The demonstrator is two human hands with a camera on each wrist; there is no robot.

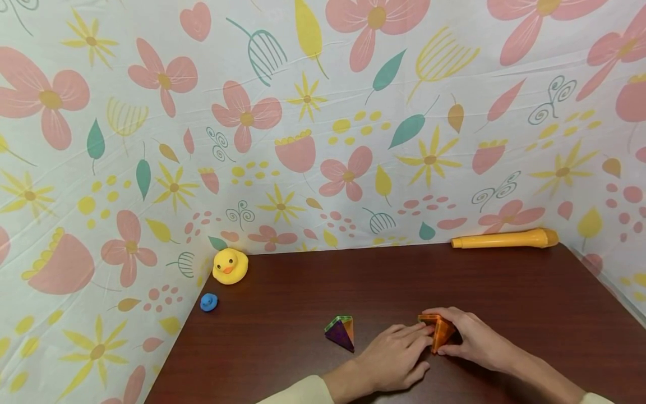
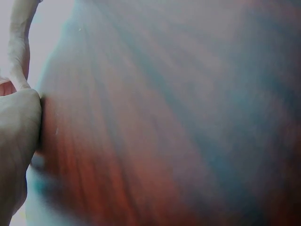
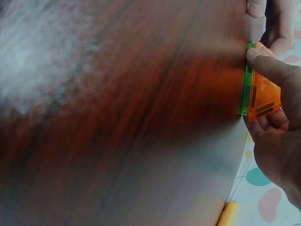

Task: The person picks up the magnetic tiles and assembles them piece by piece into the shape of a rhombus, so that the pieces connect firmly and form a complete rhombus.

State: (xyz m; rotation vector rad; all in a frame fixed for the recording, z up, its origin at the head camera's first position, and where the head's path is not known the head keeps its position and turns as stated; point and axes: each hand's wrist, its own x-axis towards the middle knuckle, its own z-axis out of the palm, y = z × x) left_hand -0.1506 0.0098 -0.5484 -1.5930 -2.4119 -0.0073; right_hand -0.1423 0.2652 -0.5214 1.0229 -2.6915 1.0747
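Observation:
My right hand (image 1: 476,339) grips a small structure of translucent orange magnetic tiles (image 1: 442,332), fingers at its far side and thumb near its lower corner. In the right wrist view a green tile (image 3: 246,84) lies under the orange one (image 3: 265,94), close to the tabletop. My left hand (image 1: 391,359) lies low over the table, palm down, its extended fingertips touching or close to the tiles' left side. Left of that hand stands a similar piece of magnetic tiles (image 1: 340,334), purple, orange and green. The left wrist view shows little beyond part of a hand (image 2: 19,122).
A dark brown wooden table (image 1: 303,286) meets a flower-printed cloth (image 1: 313,123) at its back and sides. At the back left sit a yellow rubber duck (image 1: 230,267) and a smaller blue duck (image 1: 208,302). A yellow toy microphone (image 1: 504,240) lies along the back right edge.

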